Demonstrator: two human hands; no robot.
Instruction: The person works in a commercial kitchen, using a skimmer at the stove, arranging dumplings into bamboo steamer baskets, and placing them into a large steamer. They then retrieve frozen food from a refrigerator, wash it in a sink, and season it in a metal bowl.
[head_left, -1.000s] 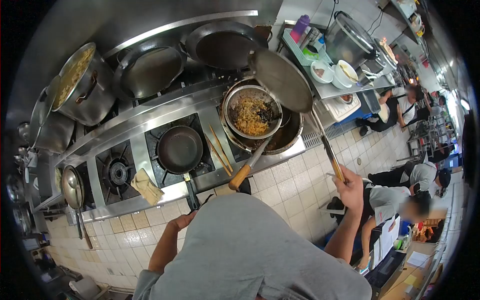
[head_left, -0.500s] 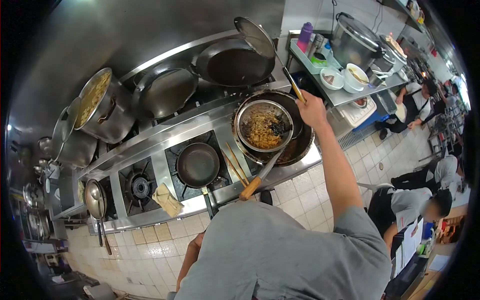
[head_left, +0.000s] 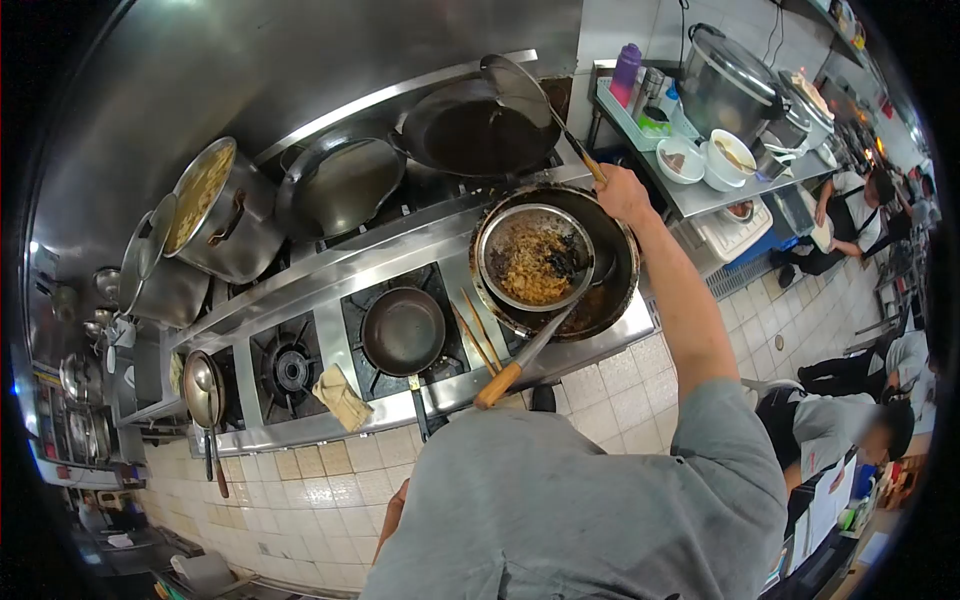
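Our right hand (head_left: 622,192) is closed round the wooden handle of the skimmer (head_left: 518,88), whose round metal head is raised behind the wide pan (head_left: 632,255), overlapping the rear wok (head_left: 480,135). Our left side is mostly hidden by our shirt, so we cannot tell whether that hand is released or grasping.

Inside the wide pan, the metal bowl (head_left: 535,257) holds loose brown bits. A careless swing of the skimmer could knock that bowl's rim and scatter them, or drip across it. In front of the wide pan, the wooden-handled tool (head_left: 500,385) juts towards our shirt; leaning in could catch it and jolt the bowl. To its left, the frying pan (head_left: 403,330) has an overhanging handle, just as easily bumped. Farther left, the cloth (head_left: 342,397) lies near a burner (head_left: 292,370) and could scorch if that were lit.
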